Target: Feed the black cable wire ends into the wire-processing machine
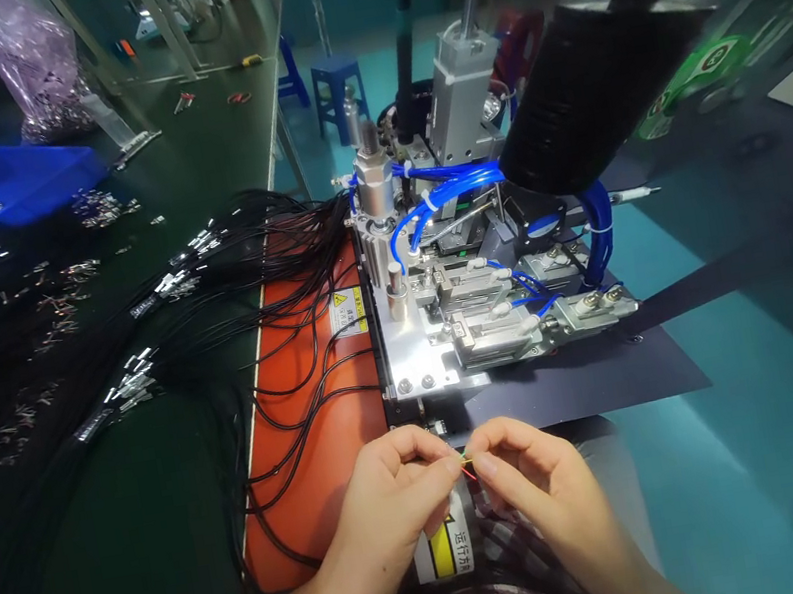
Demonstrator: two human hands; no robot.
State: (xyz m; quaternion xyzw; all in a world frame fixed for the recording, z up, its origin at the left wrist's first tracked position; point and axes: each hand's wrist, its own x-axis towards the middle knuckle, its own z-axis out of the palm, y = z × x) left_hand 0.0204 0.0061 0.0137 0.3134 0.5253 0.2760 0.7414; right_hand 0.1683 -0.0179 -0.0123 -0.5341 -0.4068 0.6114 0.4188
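Observation:
Thin coloured wires (470, 472), with red, yellow and green showing, lie between my fingertips in front of the machine. My left hand (405, 488) pinches them from the left with thumb and index finger. From the right, my right hand (537, 476) is closed in a pinch at the same wires, its fingertips close to those of my left hand. The tips of the wires are hidden by my fingers. Just beyond both hands stands the metal machine (412, 345), with blue air tubes (461, 183) running over it.
Black cables (291, 299) with silver ends run across the orange surface (341, 468) and the dark green table (142, 502). A blue tray (5, 185) sits at the far left. A black cylinder (576, 95) hangs over the machine's right side.

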